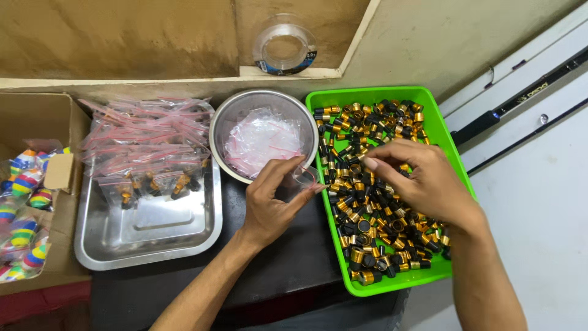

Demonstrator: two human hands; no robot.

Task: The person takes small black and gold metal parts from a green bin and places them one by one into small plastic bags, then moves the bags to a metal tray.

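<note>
Your left hand [269, 202] pinches 1 small clear zip bag [304, 178] beside the bright green plastic tray [453, 165]; your right hand [416, 178], just right of it, curls fingers-down onto the tray's black-and-gold caps [361, 227].

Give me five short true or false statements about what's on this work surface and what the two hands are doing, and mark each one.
1. The bright green plastic tray holds small black and gold cylindrical parts. True.
2. The left hand holds a small clear zip bag. True.
3. The right hand rests in the round metal bowl. False: it is over the green tray's parts.
4. The round metal bowl holds striped balls. False: it holds empty clear bags.
5. The rectangular metal tray holds filled zip bags. True.
</note>
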